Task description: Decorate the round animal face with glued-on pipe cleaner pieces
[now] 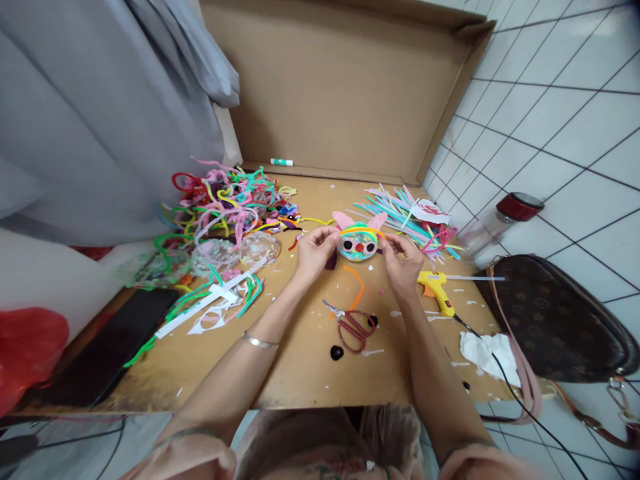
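My left hand [317, 251] and my right hand [403, 259] each pinch one end of an orange pipe cleaner [364, 230]. It is bowed across the upper part of a round animal face [359, 252] with pink ears, black eyes and a red nose. Whether the pipe cleaner touches the face, I cannot tell. Nearer to me, a second orange pipe cleaner [361, 285] lies curved on the table. Its lower end is by the blades of the red-handled scissors [356, 333]. Black round pieces [337, 352] rest beside the scissors.
Tangled pipe cleaners [235, 200] heap at the left, near clear plastic pieces [259, 248] and a black phone [115, 343]. Straight pipe cleaners [395, 213] lie back right. A yellow glue gun [440, 292], tissue [490, 357], brown bag [560, 317] and bottle [500, 223] line the right.
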`<state>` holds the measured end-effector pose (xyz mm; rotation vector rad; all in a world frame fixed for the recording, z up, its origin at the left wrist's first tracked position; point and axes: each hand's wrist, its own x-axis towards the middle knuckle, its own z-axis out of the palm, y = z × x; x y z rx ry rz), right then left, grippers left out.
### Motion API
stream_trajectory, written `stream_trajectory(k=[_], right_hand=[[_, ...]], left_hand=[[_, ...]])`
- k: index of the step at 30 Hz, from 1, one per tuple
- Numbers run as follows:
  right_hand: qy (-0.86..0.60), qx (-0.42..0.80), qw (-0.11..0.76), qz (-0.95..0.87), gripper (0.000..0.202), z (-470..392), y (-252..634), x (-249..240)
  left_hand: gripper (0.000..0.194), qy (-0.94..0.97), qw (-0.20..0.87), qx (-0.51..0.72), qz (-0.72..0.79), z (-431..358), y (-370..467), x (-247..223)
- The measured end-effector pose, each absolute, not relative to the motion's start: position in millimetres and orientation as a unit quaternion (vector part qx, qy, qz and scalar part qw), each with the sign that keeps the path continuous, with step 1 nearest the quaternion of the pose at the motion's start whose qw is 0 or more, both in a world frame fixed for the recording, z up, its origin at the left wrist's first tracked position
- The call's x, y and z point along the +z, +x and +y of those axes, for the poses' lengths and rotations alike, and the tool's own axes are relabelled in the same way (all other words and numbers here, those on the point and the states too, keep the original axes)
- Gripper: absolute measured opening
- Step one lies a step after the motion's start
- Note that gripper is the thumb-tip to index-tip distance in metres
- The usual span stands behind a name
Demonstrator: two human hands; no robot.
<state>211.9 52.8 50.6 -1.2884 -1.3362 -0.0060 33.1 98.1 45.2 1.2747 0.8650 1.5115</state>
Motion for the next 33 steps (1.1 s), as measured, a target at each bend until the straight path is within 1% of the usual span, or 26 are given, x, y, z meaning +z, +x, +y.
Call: stream_trajectory(k=[2,3,4,6,8,9,11,13,15,17,19,21,22,23,24,26,30,33], right_hand=[[-0.573,0.013,0.576,-0.584,0.016,36.9,208.3,53.6],[-0.580,0.024,0.540,-0.610,0.015,25.2,205.7,54.6],[-0.584,0.042,0.483,-0.652,0.012,11.3,202.6,55.2],[-0.577,0.102,0.338,-0.736,0.008,-18.7,194.5,54.8],[-0.579,0.154,0.200,-0.776,0.005,-44.9,184.4,51.5],[-0.590,0.157,0.153,-0.777,0.007,-54.4,179.2,48.6],[-0.606,0.135,0.110,-0.776,0.010,-65.0,169.7,41.4],[-0.599,0.126,0.113,-0.782,0.014,-67.1,163.5,35.7],[-0.579,0.135,0.143,-0.791,0.015,-66.6,162.9,35.2],[-0.562,0.161,0.206,-0.785,0.014,-67.1,170.4,41.5],[-0.574,0.192,0.301,-0.737,0.017,-67.0,187.4,52.6],[-0.635,0.163,0.379,-0.653,0.024,-62.0,211.7,65.2],[-0.669,0.118,0.399,-0.615,0.026,-56.4,224.9,70.9],[-0.708,0.069,0.392,-0.584,0.025,-48.8,237.4,75.9],[-0.738,0.038,0.366,-0.566,0.023,-39.2,248.5,79.8],[-0.777,0.007,0.302,-0.552,0.020,-15.7,264.3,84.4],[-0.819,-0.002,0.181,-0.545,0.016,34.3,271.1,80.8],[-0.847,0.014,0.121,-0.518,0.019,61.3,269.8,71.6]], left_hand=[[0.025,0.532,0.453,0.630,0.339,103.3,32.2,51.0],[0.027,0.533,0.448,0.636,0.332,106.1,31.7,53.9],[0.028,0.534,0.444,0.641,0.326,108.9,31.3,56.7],[0.029,0.531,0.442,0.651,0.315,113.8,30.3,61.3],[0.031,0.533,0.443,0.656,0.300,116.8,29.3,64.6],[0.032,0.533,0.444,0.657,0.296,117.5,28.7,65.9],[0.034,0.532,0.443,0.660,0.292,117.1,27.6,68.0],[0.036,0.529,0.439,0.665,0.291,115.2,26.3,69.2],[0.038,0.528,0.434,0.670,0.291,112.5,24.2,69.2],[0.039,0.526,0.429,0.672,0.297,109.7,21.4,67.8],[0.039,0.519,0.426,0.675,0.305,107.4,18.6,65.2],[0.037,0.505,0.427,0.682,0.311,105.8,17.1,62.0],[0.036,0.498,0.428,0.686,0.313,105.1,17.2,60.5],[0.035,0.493,0.430,0.688,0.315,104.5,17.8,59.1],[0.034,0.491,0.431,0.688,0.317,103.7,18.8,58.0],[0.032,0.494,0.430,0.684,0.321,102.0,21.0,56.4],[0.028,0.499,0.421,0.683,0.328,98.5,21.8,54.5],[0.025,0.493,0.416,0.690,0.329,97.6,19.3,53.3]])
